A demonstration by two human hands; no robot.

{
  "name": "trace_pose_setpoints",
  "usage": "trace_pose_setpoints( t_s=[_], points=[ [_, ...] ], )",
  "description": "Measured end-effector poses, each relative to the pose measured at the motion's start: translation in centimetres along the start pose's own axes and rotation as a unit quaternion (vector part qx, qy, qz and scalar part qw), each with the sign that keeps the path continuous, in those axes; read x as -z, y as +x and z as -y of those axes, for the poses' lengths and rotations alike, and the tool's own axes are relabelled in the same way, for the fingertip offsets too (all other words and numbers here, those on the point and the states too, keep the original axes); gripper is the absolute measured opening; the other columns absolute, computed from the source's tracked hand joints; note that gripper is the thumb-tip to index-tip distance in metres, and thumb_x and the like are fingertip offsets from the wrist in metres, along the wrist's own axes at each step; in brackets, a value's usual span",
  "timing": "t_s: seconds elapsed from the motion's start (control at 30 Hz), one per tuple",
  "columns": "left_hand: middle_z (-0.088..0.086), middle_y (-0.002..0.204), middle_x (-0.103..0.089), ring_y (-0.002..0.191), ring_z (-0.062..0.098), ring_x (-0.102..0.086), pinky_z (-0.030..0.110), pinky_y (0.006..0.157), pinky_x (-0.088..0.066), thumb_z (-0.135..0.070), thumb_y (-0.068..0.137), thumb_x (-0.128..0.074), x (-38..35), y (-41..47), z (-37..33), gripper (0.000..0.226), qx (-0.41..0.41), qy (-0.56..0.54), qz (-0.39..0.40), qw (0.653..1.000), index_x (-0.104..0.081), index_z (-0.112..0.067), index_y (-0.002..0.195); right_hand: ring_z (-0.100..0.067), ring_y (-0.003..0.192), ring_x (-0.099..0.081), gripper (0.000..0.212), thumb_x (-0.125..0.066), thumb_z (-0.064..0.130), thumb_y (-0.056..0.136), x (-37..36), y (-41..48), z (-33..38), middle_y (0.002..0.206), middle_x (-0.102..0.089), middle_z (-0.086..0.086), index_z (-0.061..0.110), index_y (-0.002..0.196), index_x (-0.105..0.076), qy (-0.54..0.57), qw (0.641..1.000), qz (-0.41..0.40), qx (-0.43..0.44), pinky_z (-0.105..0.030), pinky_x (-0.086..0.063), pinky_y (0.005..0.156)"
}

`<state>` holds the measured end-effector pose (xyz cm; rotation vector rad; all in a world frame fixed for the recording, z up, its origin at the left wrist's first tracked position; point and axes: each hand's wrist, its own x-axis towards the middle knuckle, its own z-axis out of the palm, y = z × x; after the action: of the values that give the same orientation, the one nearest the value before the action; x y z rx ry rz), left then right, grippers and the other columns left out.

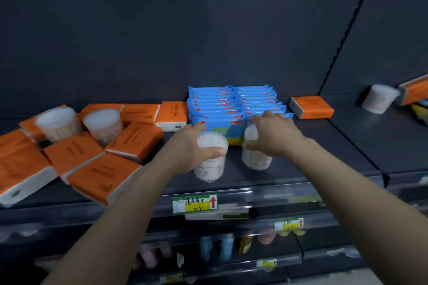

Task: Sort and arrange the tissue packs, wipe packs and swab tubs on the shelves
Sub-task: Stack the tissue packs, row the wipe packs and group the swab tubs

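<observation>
My left hand (188, 146) grips a clear swab tub (209, 164) near the front of the dark top shelf (342, 146). Beside it, my right hand (271, 134) wraps a second swab tub (256, 159) from above. Just behind both tubs stand two rows of blue wipe packs (234, 104). Orange tissue packs (76, 152) lie jumbled on the left, with two more swab tubs (58, 124) (103, 124) among them. A single orange tissue pack (311, 106) lies to the right of the wipes.
On the adjoining shelf to the right sit another swab tub (379, 98) and an orange pack (414, 90). A green and yellow price tag (194, 203) hangs on the shelf's front rail. Lower shelves hold blurred bottles (225, 246).
</observation>
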<state>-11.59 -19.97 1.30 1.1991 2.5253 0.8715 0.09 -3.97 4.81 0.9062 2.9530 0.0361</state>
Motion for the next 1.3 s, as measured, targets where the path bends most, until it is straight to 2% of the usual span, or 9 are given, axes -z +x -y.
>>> trace_pose_setpoints(
  t_s=[0.13, 0.27, 0.43, 0.57, 0.77, 0.9, 1.1, 1.2, 1.3],
  points=[
    [0.006, 0.128, -0.055, 0.112, 0.021, -0.053, 0.03, 0.091, -0.041, -0.038, 0.082, -0.066, 2.1, -1.2, 2.0, 0.053, 0.023, 0.017, -0.108, 0.994, -0.051, -0.015, 0.128, -0.032, 0.118, -0.048, 0.041, -0.053, 0.032, 0.089, 1.8, 0.7, 3.6, 0.127, -0.055, -0.012, 0.012, 0.125, -0.052, 0.042, 0.988, -0.107, 0.102, -0.04, -0.038, 0.096],
    [0.01, 0.124, -0.058, 0.11, 0.027, -0.054, 0.033, 0.089, -0.042, -0.03, 0.085, -0.064, 5.6, -4.1, 6.4, 0.046, 0.117, 0.059, -0.2, 0.971, -0.053, -0.011, 0.125, -0.032, 0.117, -0.049, 0.037, -0.055, 0.034, 0.089, 2.2, 1.8, 9.5, 0.125, -0.057, -0.011, 0.012, 0.119, -0.056, 0.072, 0.967, -0.1, 0.225, -0.041, -0.04, 0.096],
    [0.018, 0.121, -0.055, 0.108, 0.036, -0.053, 0.044, 0.09, -0.046, -0.036, 0.082, -0.065, 7.8, -7.6, 11.1, 0.047, 0.28, 0.13, -0.193, 0.932, -0.055, -0.007, 0.118, -0.03, 0.126, -0.044, 0.051, -0.059, 0.035, 0.087, 1.1, 4.6, 15.6, 0.137, -0.05, -0.009, 0.018, 0.134, -0.047, 0.023, 0.944, 0.0, 0.328, -0.04, -0.039, 0.102],
    [0.018, 0.115, -0.053, 0.104, 0.034, -0.053, 0.04, 0.086, -0.046, -0.06, 0.073, -0.065, 7.8, -9.0, 12.6, 0.065, 0.389, 0.11, -0.118, 0.907, -0.052, -0.007, 0.109, -0.033, 0.125, -0.046, 0.053, -0.057, 0.017, 0.084, 0.5, 7.7, 19.1, 0.138, -0.049, -0.011, 0.018, 0.135, -0.045, -0.029, 0.924, 0.053, 0.379, -0.04, -0.042, 0.102],
    [-0.012, 0.095, -0.064, 0.087, 0.007, -0.061, 0.025, 0.083, -0.049, -0.042, 0.071, -0.076, 8.2, -9.2, 12.2, 0.04, 0.347, -0.123, -0.073, 0.927, -0.053, -0.038, 0.103, -0.03, 0.126, -0.044, 0.07, -0.065, 0.019, 0.079, 0.3, 12.5, 22.2, 0.144, -0.042, -0.005, 0.027, 0.142, -0.035, -0.078, 0.898, 0.149, 0.407, -0.036, -0.04, 0.1],
    [-0.008, 0.076, -0.058, 0.067, 0.006, -0.058, 0.017, 0.053, -0.046, -0.036, 0.069, -0.08, 8.7, -8.8, 11.8, 0.041, 0.396, -0.138, -0.102, 0.902, -0.048, -0.021, 0.089, -0.026, 0.139, -0.029, 0.089, -0.071, 0.026, 0.079, 0.1, 14.6, 23.1, 0.156, -0.022, 0.0, 0.029, 0.15, -0.016, -0.1, 0.884, 0.226, 0.397, -0.042, -0.031, 0.112],
    [0.005, 0.101, -0.066, 0.091, 0.021, -0.066, 0.038, 0.082, -0.056, -0.019, 0.068, -0.082, 10.0, -9.1, 11.1, 0.048, 0.383, -0.206, -0.157, 0.887, -0.054, -0.014, 0.106, -0.028, 0.145, -0.011, 0.101, -0.075, 0.05, 0.07, -0.2, 15.2, 24.0, 0.159, -0.007, -0.001, 0.03, 0.15, -0.016, -0.196, 0.876, 0.194, 0.396, -0.049, -0.021, 0.116],
    [0.007, 0.094, -0.071, 0.084, 0.019, -0.069, 0.032, 0.075, -0.058, -0.013, 0.069, -0.08, 10.8, -9.6, 10.6, 0.034, 0.356, -0.222, -0.171, 0.891, -0.061, -0.011, 0.098, -0.032, 0.146, -0.003, 0.107, -0.078, 0.051, 0.066, -0.3, 15.0, 24.1, 0.159, -0.003, -0.005, 0.026, 0.15, -0.017, -0.185, 0.886, 0.187, 0.381, -0.053, -0.018, 0.115],
    [0.01, 0.093, -0.068, 0.082, 0.021, -0.069, 0.03, 0.068, -0.058, -0.012, 0.07, -0.078, 11.6, -10.3, 10.5, 0.037, 0.334, -0.247, -0.223, 0.882, -0.056, -0.006, 0.1, -0.029, 0.137, -0.028, 0.097, -0.083, 0.042, 0.064, 0.5, 14.5, 23.6, 0.149, -0.03, -0.005, 0.02, 0.144, -0.033, -0.134, 0.892, 0.185, 0.389, -0.043, -0.034, 0.108]
  ],
)
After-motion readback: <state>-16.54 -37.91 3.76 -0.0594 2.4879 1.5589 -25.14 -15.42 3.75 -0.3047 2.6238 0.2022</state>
